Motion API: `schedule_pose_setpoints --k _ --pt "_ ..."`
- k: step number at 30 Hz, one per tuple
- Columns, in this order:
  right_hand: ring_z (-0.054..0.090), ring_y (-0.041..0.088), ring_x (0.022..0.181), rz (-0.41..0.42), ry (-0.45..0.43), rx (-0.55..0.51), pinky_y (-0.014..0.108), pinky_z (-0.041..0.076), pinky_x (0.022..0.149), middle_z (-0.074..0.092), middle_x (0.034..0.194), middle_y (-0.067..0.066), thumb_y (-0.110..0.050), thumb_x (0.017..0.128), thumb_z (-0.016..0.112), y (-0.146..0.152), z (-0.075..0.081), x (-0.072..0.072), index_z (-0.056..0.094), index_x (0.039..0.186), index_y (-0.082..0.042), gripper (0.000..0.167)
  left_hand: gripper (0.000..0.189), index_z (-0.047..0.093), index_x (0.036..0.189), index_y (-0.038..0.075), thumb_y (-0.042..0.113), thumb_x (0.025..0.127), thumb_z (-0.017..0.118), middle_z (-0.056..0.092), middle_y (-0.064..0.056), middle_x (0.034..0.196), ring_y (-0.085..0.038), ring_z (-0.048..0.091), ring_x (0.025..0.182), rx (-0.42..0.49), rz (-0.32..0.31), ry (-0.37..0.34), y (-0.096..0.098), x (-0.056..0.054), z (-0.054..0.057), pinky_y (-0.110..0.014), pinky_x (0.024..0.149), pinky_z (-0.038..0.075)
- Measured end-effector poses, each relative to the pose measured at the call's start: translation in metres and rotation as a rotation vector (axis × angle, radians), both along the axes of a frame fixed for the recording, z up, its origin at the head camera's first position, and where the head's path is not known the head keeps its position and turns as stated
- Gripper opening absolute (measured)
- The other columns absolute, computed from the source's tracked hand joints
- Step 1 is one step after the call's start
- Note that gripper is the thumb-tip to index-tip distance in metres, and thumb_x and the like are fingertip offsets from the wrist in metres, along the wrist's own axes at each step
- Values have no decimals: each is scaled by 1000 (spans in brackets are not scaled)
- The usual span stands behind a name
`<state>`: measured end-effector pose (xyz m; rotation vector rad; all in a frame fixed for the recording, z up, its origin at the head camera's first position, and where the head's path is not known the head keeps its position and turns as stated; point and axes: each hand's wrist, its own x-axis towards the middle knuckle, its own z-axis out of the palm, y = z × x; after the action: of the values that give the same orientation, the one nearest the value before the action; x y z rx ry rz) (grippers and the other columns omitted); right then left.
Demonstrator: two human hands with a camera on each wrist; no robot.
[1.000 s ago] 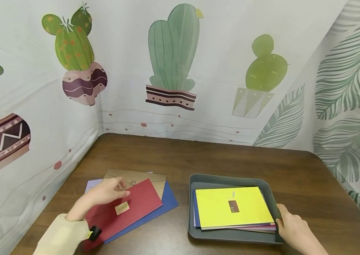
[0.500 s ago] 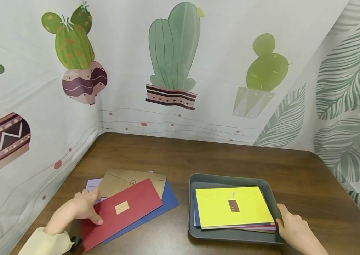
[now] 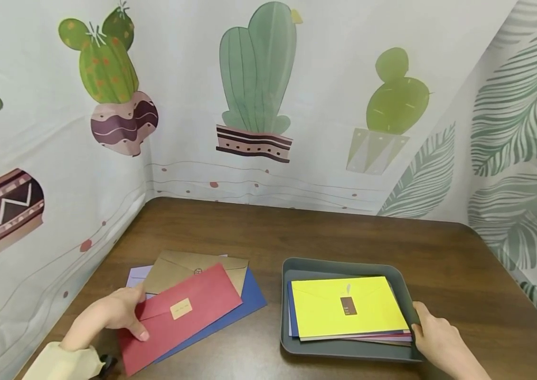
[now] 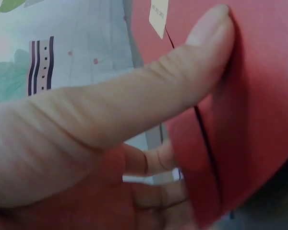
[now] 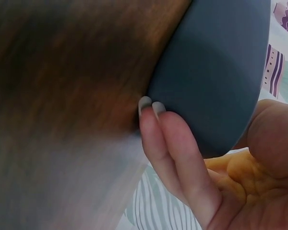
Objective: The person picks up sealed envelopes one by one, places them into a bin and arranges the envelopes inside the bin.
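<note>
A red envelope [image 3: 187, 311] with a cream label lies slanted on top of the left pile. My left hand [image 3: 118, 311] pinches its left end, the thumb [image 4: 182, 72] flat on its face and fingers behind its edge in the left wrist view. Beneath are a brown kraft envelope [image 3: 178, 266], a blue envelope [image 3: 253, 298] and a lilac one [image 3: 139, 273]. On the right stands a grey tray [image 3: 335, 352] holding stacked envelopes, a yellow envelope [image 3: 320, 311] uppermost. My right hand [image 3: 441, 338] grips the tray's right side, fingertips [image 5: 170, 127] against the outer wall in the right wrist view.
Both piles lie on a brown wooden table [image 3: 268, 232] with rounded far corners. A white cloth [image 3: 187, 79] printed with cacti and leaves hangs behind and along the sides. Bare tabletop separates the left pile from the tray.
My left hand has drawn back left from above the red envelope to its left end and now pinches it; the envelope has shifted slightly. The right hand and tray stay put.
</note>
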<state>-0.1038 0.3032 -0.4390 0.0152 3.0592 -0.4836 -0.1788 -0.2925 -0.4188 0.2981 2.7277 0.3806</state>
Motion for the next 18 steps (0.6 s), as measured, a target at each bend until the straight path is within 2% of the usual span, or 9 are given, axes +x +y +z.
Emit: schedule_pose_setpoints --k 3,6,11,14,18 --pt "64 34 68 0 4 -2 50 48 56 67 82 24 -4 87 59 0 0 0 44 122 8 40 67 53 103 -4 31 59 91 64 -12 96 -27 59 91 57 -16 -20 -6 -4 3 -44 80 50" --pt "65 34 68 0 5 -2 50 48 56 67 82 24 -4 87 59 0 0 0 44 122 9 40 56 52 97 1 29 64 88 59 -8 91 -22 54 85 129 -37 -24 -12 -6 6 -35 72 47" --pt "65 34 67 2 9 -3 49 48 55 67 81 25 -4 87 59 0 0 0 44 122 9 41 43 48 90 9 28 72 82 53 0 83 -9 46 78 267 -138 -16 -22 -8 10 -23 65 35" --pt "65 35 66 1 10 -1 49 48 55 67 80 25 -4 86 59 0 -1 0 44 121 10 40 33 53 94 8 27 80 76 62 2 86 -2 52 77 396 -214 -85 -27 -10 10 -20 65 38" --pt "65 36 66 1 14 4 50 47 55 67 81 26 -4 86 59 0 -1 0 44 121 10 40 21 51 102 -2 12 92 63 70 -7 94 -6 64 81 683 -299 -280 -32 -14 10 -22 69 50"
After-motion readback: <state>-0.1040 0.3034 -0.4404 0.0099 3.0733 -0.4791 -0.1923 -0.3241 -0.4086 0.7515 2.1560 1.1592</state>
